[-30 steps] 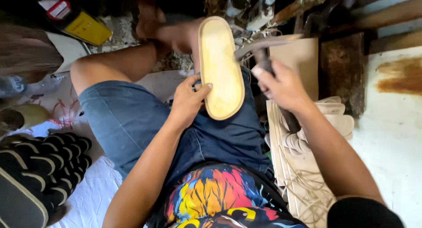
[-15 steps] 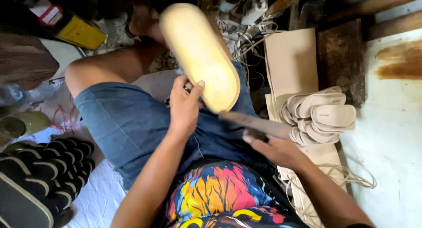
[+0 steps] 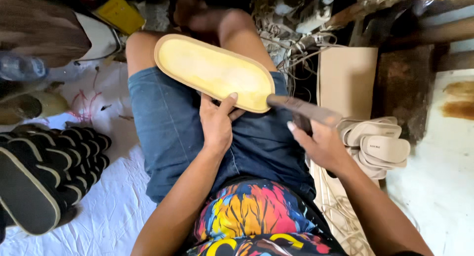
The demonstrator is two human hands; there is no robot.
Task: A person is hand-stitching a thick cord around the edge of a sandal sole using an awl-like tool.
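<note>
Now I judge I'm mid-trim: my left hand (image 3: 217,125) pinches the pale yellow oval foam sole (image 3: 212,71), my right hand (image 3: 321,147) fingers wrapped on the brown flat-bladed tool (image 3: 303,108), needing a steady edge stroke next.

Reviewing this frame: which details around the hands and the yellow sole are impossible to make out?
- Head view: the flat brown tool in the right hand is motion-blurred; its kind is unclear.
- The underside of the pale yellow oval shoe sole faces away; the left hand covers part of its edge.
- The stack of black soles is cut off by the left edge.
- The tangled items above lie in shadow.
</note>
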